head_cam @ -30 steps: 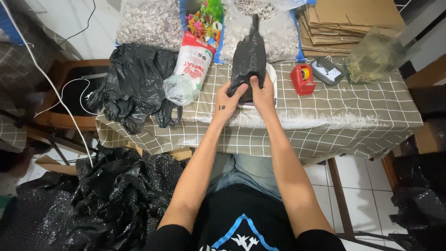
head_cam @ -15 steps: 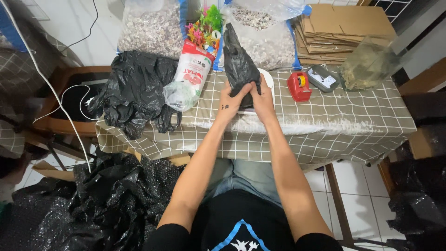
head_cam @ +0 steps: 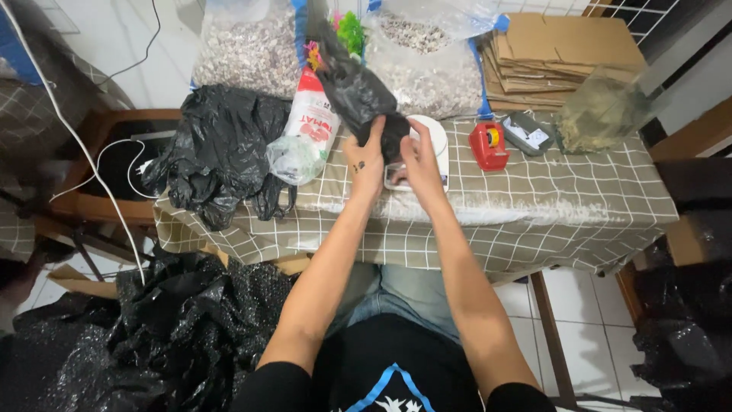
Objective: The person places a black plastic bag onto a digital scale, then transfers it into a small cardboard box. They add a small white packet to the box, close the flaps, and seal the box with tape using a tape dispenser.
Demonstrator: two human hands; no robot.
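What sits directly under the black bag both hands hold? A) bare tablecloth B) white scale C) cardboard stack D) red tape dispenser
B: the black bag, gripped by the left hand and right hand, stands on the white scale; the red tape dispenser lies apart, to the right.

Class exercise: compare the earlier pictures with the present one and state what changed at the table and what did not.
The black bag, lying flat under both hands a second ago, now stands raised and leans left over the white scale. The left hand grips its lower part; the right hand is beside it. The red tape dispenser and cardboard stack stayed put.
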